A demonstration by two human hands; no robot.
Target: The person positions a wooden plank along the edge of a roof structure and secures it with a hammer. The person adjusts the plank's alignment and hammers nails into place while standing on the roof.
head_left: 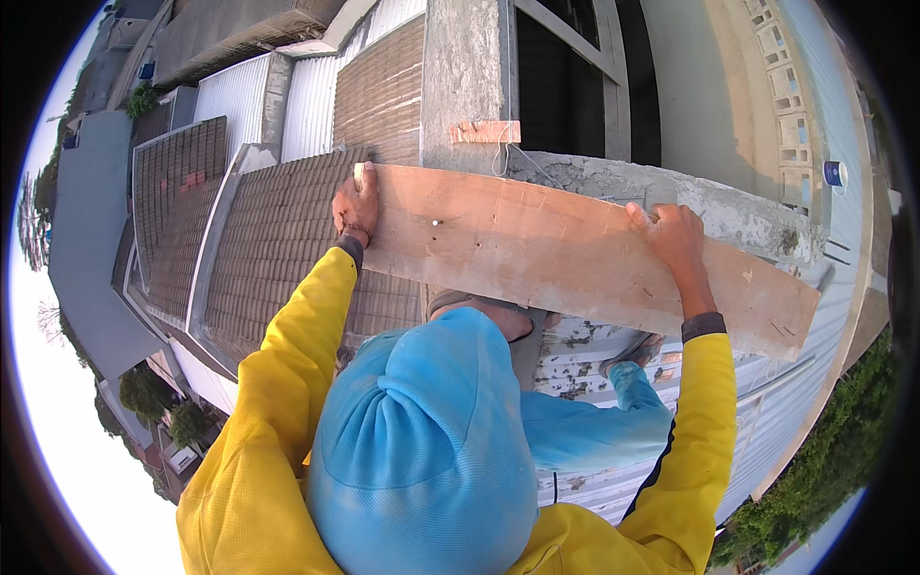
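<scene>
A long, flat plywood board [537,244] spans the space before me, tilted so its right end sits lower. My left hand [356,203] grips its left end, fingers curled over the edge. Farther along, my right hand [674,240] clasps the board toward its right end, with the thumb over the top edge. A pale nail or screw head [437,223] shows on the board's face, among small holes. Just beyond the top edge, a small wood scrap [485,132] with thin string lies against a concrete column [465,77].
A rough concrete ledge [661,187] runs behind the board. My sandalled feet stand below it, beside corrugated metal roofing [585,383]. Tiled roofs [278,230] lie far below at left. A dark opening [565,86] gapes beyond the ledge; a white-and-blue bucket [836,173] sits at right.
</scene>
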